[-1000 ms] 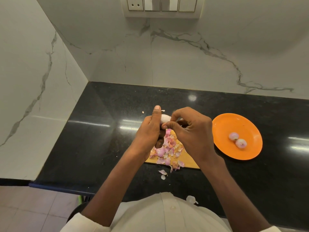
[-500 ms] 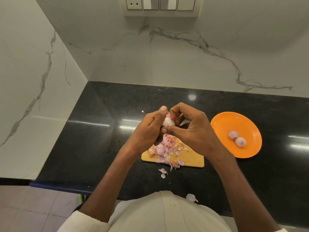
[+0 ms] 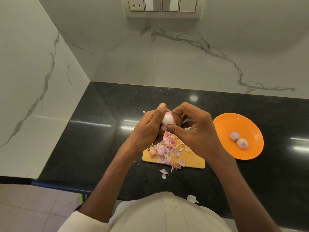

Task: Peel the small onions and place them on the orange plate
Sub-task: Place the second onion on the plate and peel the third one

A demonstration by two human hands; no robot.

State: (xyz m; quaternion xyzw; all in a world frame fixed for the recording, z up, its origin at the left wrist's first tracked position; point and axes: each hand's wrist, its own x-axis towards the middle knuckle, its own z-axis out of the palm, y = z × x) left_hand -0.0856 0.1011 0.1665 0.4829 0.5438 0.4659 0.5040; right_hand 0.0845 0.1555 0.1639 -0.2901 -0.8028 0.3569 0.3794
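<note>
A small pale onion (image 3: pixel 168 119) is held above the wooden cutting board (image 3: pixel 190 160). My left hand (image 3: pixel 148 129) grips it with the thumb up along its side. My right hand (image 3: pixel 194 129) pinches the same onion from the right, fingers curled over it. On the board lies a heap of pink onion skins (image 3: pixel 168 148) with one unpeeled onion (image 3: pixel 160 149) among them. The orange plate (image 3: pixel 222 124) sits to the right and holds two peeled onions (image 3: pixel 238 139).
The black counter (image 3: pixel 100 139) meets marble walls at the back and on the left. Loose skin pieces (image 3: pixel 163 172) lie in front of the board, and another skin scrap (image 3: pixel 192 198) lies near the counter's front edge. A switch panel (image 3: pixel 162 5) is on the back wall.
Both hands have closed in tighter round the onion, and my right fingers have curled over it. The onion has turned a little between the fingers. The plate's two onions have not moved.
</note>
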